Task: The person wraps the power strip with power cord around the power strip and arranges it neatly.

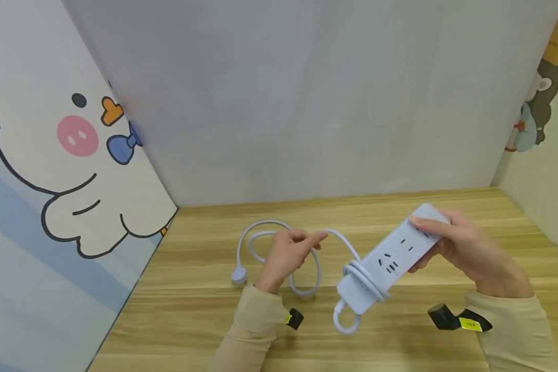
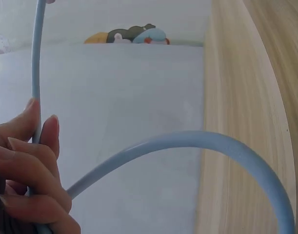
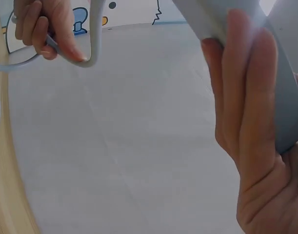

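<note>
A white power strip (image 1: 395,253) is held up at a tilt by my right hand (image 1: 474,248), thumb on the socket face near its upper end and fingers behind. In the right wrist view those fingers (image 3: 258,87) lie along the strip's underside. Its cord (image 1: 365,279) is wound round the strip's lower end, with a small loop hanging below. Left of the strip, my left hand (image 1: 288,256) pinches the cord between thumb and fingers; the left wrist view shows the cord (image 2: 36,63) running up from the fingertips. Loose coils trail behind that hand to the plug (image 1: 239,275).
The wooden tabletop (image 1: 181,320) lies under everything. A pale panel (image 1: 307,103) stands at the back. Side panels carry cartoon pictures, a white duck (image 1: 135,206) at left and a figure (image 1: 546,88) at right.
</note>
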A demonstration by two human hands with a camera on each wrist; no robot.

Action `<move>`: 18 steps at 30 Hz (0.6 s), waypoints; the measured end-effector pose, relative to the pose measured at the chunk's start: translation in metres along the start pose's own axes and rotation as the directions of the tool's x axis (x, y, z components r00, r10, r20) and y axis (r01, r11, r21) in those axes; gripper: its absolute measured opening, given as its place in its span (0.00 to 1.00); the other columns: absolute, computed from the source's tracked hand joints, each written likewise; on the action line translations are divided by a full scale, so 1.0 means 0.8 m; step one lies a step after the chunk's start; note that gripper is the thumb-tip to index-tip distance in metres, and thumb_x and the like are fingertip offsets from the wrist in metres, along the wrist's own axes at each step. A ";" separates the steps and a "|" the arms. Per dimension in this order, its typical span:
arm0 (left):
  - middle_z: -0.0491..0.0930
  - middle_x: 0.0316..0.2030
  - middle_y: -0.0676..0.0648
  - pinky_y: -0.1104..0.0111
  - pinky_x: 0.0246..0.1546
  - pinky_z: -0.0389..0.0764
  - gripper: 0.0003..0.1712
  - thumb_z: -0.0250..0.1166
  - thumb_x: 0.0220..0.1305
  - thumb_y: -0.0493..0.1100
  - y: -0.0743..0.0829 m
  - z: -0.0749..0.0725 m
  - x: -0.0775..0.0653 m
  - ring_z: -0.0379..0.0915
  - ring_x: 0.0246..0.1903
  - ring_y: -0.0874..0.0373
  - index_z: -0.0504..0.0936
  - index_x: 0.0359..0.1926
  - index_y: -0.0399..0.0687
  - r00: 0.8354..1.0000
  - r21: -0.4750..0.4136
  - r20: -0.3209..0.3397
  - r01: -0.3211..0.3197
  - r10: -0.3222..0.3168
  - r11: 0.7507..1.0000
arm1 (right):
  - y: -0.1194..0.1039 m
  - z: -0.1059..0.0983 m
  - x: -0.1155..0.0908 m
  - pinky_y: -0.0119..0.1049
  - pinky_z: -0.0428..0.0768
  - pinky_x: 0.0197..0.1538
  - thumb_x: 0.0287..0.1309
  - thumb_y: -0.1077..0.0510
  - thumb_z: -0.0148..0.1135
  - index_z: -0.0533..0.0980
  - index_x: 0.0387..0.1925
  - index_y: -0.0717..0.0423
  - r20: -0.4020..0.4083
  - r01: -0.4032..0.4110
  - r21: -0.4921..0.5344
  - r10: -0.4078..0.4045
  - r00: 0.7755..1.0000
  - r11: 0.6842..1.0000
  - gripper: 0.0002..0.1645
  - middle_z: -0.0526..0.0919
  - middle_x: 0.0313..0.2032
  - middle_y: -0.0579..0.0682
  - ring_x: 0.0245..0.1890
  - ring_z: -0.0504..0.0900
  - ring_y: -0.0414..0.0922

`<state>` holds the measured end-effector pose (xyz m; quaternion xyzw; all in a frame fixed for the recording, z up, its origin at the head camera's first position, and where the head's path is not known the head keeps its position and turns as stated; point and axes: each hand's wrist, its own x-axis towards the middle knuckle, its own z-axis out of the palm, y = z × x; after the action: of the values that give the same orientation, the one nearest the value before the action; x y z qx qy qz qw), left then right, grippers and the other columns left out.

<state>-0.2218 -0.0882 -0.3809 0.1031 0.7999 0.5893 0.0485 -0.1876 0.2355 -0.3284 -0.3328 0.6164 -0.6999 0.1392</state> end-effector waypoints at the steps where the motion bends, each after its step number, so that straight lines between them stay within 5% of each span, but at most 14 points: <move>1: 0.61 0.09 0.56 0.72 0.14 0.57 0.25 0.70 0.61 0.64 0.001 0.000 -0.001 0.53 0.11 0.62 0.88 0.26 0.48 1.000 -0.005 -0.017 -0.009 0.009 1.000 | -0.002 0.001 -0.001 0.39 0.87 0.44 0.79 0.68 0.33 0.81 0.51 0.56 -0.028 -0.043 -0.058 0.042 0.999 0.997 0.26 0.90 0.42 0.52 0.33 0.91 0.54; 6: 0.63 0.09 0.55 0.71 0.15 0.59 0.22 0.70 0.62 0.64 0.009 0.001 -0.005 0.53 0.11 0.61 0.89 0.28 0.51 0.992 -0.002 -0.113 -0.048 0.047 0.999 | -0.011 0.014 -0.002 0.39 0.85 0.48 0.78 0.59 0.47 0.80 0.48 0.58 -0.183 -0.262 -0.269 0.218 0.959 0.927 0.14 0.90 0.40 0.54 0.33 0.90 0.58; 12: 0.69 0.12 0.55 0.71 0.19 0.59 0.20 0.71 0.61 0.63 0.023 0.002 -0.013 0.52 0.13 0.60 0.90 0.29 0.52 0.968 -0.034 -0.232 -0.111 0.101 0.993 | -0.011 0.024 0.007 0.44 0.88 0.41 0.76 0.58 0.53 0.77 0.48 0.67 -0.229 -0.279 -0.350 0.207 0.951 0.894 0.14 0.90 0.37 0.52 0.32 0.90 0.55; 18: 0.68 0.12 0.55 0.73 0.13 0.55 0.19 0.72 0.62 0.61 0.038 -0.002 -0.024 0.52 0.11 0.62 0.89 0.31 0.50 0.958 -0.129 -0.259 -0.161 0.123 0.979 | -0.011 0.027 0.010 0.38 0.88 0.43 0.76 0.56 0.55 0.74 0.52 0.71 -0.301 -0.309 -0.412 0.192 0.934 0.857 0.19 0.89 0.40 0.56 0.33 0.91 0.50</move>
<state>-0.2001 -0.0850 -0.3524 0.0815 0.7440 0.6574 -0.0876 -0.1777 0.2158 -0.3175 -0.1818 0.8132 -0.5484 0.0700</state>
